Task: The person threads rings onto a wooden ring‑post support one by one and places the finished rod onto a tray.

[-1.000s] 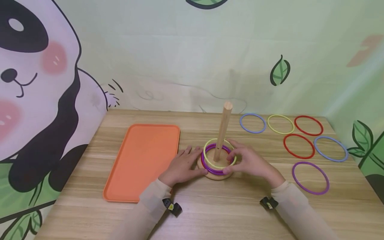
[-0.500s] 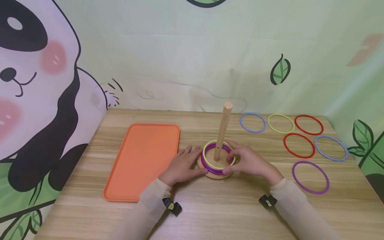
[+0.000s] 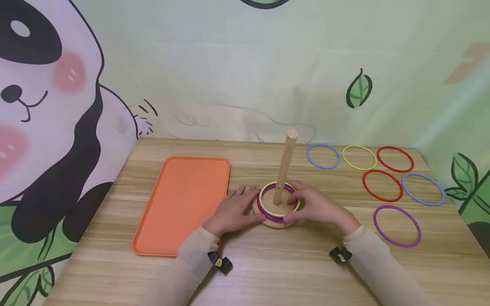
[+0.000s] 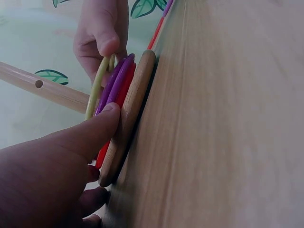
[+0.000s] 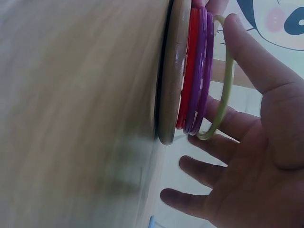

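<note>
Two bare hands flanked the upright wooden post [image 3: 285, 165] on my feeds. The right hand [image 3: 317, 206] pinched the yellow ring [image 5: 228, 80] by its rim between thumb and fingers, the outer fingers spread beyond it. That ring encircled the foot of the post, uppermost in a stack with two purple rings [image 5: 201, 47] and red plastic [image 5: 191, 52] beneath them, all over the round wooden base [image 4: 128, 114]. From the right wrist I saw a gap between yellow and purple, so I took the ring as not yet fully seated. The left hand [image 3: 233, 212] lay opposite, fingers extended, its thumb tip resting against the stack; I read that as steadying.

I judged the step in hand to be settling the yellow ring onto the stack. The next move called for lowering it flush with the purple, then parting thumb and fingers without hooking the rim upward. Beyond that, I thought the right hand needed a path to the six loose rings [image 3: 363, 180] on its own side. The orange tray [image 3: 183, 204] lay left of the stack.
</note>
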A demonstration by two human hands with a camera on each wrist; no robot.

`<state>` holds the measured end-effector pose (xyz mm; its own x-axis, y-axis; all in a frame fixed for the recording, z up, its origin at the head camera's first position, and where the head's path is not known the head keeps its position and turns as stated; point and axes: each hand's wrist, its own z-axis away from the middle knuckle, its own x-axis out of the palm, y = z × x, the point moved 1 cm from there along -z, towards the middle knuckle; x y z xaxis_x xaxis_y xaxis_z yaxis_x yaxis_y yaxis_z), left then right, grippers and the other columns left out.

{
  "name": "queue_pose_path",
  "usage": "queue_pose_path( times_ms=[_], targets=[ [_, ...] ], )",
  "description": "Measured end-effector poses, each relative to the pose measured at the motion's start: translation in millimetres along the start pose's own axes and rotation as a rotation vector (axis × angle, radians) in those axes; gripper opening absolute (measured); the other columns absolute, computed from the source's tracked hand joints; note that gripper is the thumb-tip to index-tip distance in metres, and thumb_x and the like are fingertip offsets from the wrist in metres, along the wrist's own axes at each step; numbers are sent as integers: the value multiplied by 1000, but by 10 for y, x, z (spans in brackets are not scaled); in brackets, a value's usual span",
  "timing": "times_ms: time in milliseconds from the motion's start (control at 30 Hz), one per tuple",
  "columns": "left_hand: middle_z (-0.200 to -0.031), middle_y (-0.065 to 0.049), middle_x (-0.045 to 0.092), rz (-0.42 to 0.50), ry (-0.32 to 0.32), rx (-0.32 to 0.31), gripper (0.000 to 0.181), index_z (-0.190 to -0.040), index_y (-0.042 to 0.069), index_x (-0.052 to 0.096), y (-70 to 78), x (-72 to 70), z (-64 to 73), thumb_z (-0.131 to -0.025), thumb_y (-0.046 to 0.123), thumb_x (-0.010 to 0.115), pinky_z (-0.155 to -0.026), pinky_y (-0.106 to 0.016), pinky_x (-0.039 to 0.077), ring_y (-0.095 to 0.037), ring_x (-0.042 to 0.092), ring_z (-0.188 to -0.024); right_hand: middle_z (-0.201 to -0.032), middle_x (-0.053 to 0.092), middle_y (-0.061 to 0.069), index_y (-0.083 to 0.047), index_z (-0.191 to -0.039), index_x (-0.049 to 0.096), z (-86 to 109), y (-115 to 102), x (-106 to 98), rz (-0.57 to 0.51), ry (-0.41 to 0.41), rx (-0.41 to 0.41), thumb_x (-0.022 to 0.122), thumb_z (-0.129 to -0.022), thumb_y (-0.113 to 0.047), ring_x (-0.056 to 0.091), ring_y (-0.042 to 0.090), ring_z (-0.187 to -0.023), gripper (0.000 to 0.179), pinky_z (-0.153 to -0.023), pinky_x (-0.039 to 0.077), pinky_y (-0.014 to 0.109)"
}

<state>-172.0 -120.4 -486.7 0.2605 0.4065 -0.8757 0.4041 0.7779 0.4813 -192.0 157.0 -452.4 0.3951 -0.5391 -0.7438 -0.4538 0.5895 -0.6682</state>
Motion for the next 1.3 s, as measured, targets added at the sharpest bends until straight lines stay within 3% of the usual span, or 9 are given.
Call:
queue_pose_path(
  times_ms=[533,900,1300],
  targets=[
    [-168,-10,38,-5,-2,-4,90,-167,18,34,12,-2,6,-96,64,66,-128,-57,18,-39,23,-159,-166,29,33,-6,-103,67,30,-28,10,-21,-10,-35,98,-76,-30,29,53,-152,47,-121,27,68],
    [-168,-12,37,7,-2,7,91,-168,19,33,-6,-2,2,-96,62,68,-129,-57,17,-40,22,-159,-169,24,31,-5,-125,65,175,49,-43,-96,69,58,97,-76,-31,21,53,-155,64,-124,18,70],
    [-169,-10,35,16,-9,-8,91,-168,20,32,4,15,3,-96,63,68,-129,-57,16,-39,19,-160,-168,27,30,-1,-146,54,524,268,-234,-30,198,147,93,-82,-35,27,53,-153,83,-120,26,70]
  ],
)
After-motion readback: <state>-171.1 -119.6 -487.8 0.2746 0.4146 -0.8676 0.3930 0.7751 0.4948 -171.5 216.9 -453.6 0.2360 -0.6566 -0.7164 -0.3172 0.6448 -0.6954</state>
